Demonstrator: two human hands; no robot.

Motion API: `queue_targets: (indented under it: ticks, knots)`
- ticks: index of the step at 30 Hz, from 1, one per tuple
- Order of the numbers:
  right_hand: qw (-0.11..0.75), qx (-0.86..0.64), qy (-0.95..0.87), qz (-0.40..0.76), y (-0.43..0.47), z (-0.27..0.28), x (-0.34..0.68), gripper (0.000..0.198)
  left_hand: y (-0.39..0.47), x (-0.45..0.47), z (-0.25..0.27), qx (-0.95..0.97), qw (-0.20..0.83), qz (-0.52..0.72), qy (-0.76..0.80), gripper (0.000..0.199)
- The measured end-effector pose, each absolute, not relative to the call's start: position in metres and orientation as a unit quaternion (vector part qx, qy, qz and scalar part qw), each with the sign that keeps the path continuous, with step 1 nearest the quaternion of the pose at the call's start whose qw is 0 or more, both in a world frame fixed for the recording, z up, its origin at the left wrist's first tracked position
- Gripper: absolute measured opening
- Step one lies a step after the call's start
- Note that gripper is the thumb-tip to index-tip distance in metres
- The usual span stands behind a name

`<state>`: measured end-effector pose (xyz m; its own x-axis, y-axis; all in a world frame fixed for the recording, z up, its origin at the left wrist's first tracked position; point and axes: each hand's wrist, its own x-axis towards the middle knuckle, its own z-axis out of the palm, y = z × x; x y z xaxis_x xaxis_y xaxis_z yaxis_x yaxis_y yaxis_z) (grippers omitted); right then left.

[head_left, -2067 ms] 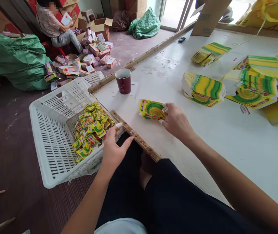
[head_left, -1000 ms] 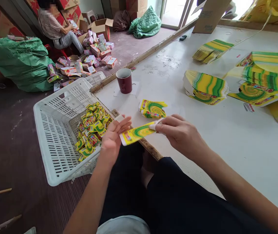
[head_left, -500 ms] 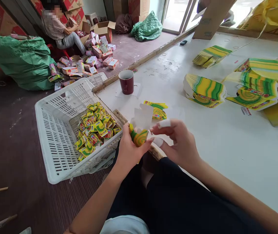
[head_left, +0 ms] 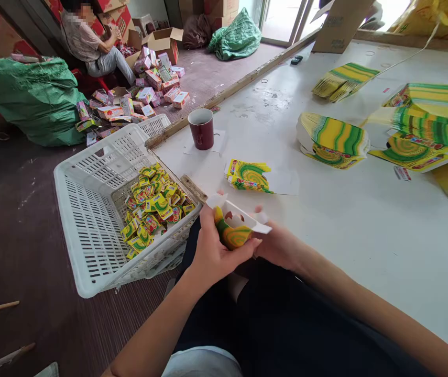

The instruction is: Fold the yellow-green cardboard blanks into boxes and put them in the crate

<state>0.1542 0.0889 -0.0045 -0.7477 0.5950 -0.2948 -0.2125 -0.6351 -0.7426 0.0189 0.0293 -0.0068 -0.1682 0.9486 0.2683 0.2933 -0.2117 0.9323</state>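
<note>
Above my lap, a small yellow and green cardboard box (head_left: 233,234) is popped open, its white inside and raised flaps facing up and a cut-out showing in its wall. My left hand (head_left: 214,246) wraps round its left side, thumb along the lower front. At the right end, my right hand (head_left: 276,243) holds the box from behind; most of its fingers are hidden by the cardboard. Just beyond, a small stack of flat printed cartons (head_left: 248,175) lies on the white table (head_left: 337,230).
To the left, a white plastic basket (head_left: 86,230) contains many small yellow packets (head_left: 156,201). A maroon mug (head_left: 201,133) stands near the table's wooden edge. Carton stacks (head_left: 331,141) lie at the right. Across the floor, a person (head_left: 90,44) sits by scattered pink boxes (head_left: 145,94).
The box has been opened out and tilted, its flaps now spread. My right hand has moved from apart beside it to its back right side. The view has shifted slightly.
</note>
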Motion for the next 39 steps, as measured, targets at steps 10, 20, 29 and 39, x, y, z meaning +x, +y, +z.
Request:
queue_targets:
  ticks: [10, 20, 29, 39]
  knots:
    - [0.291, -0.299, -0.442, 0.794, 0.097, 0.024, 0.158, 0.03, 0.033, 0.017, -0.007, 0.627, 0.241, 0.451, 0.587, 0.053]
    - [0.323, -0.283, -0.725, 0.538, 0.09, 0.015, 0.162, 0.043, 0.036, 0.016, 0.0, 0.627, 0.282, 0.363, 0.628, 0.062]
    - [0.384, -0.273, -0.828, 0.304, 0.099, 0.004, 0.17, 0.052, 0.037, 0.009, -0.007, 0.632, 0.155, 0.368, 0.664, 0.062]
    - [0.306, -0.229, -0.893, 0.237, 0.113, -0.003, 0.189, 0.021, 0.041, -0.006, 0.01, 0.658, 0.2, 0.355, 0.633, 0.054]
